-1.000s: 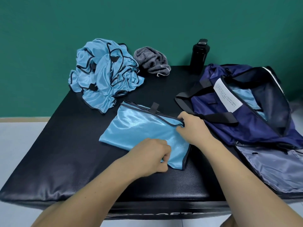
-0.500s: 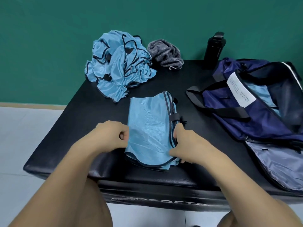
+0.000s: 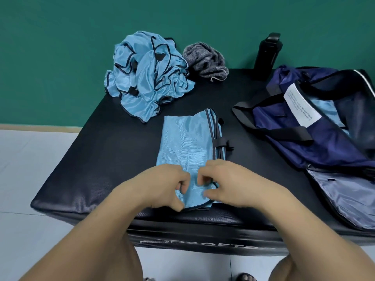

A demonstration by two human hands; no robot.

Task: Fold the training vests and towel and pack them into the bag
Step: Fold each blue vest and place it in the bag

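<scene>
**A:** What were the fingers doing?

**B:** Those of the left hand (image 3: 162, 185) were curled in, with the thumb down at the near hem of the folded vest (image 3: 184, 142), pinching the cloth. Those of the right hand (image 3: 229, 183) were curled likewise, nipping the same vest at its near right corner, by the dark trim. The two hands were close together over the fabric.

**A:** And how did that vest lie?

**B:** It lay flat on the black counter (image 3: 101, 159), near the front edge. It was a long light-blue rectangle running away from the person. Its dark-piped edges and a black elastic strap were stacked along its right side.

**A:** The rest of the kit?

**B:** A rumpled pile of vests (image 3: 150, 78) in the same blue sat at the far left of the counter, in front of the green wall (image 3: 60, 57). The grey towel (image 3: 207, 58) lay bunched just beside the pile, on its right. A black bottle (image 3: 267, 53) stood upright at the far edge, further right again.

**A:** And the bag?

**B:** The navy bag (image 3: 304, 138) lay on the right side of the counter, apart from the folded vest. It was unzipped and gaping, with its black straps slack on the side towards the vest. A white label (image 3: 300, 107) showed at its rim. Something light blue lay inside. It looked like vest cloth, though I could not be sure from that angle.
</scene>
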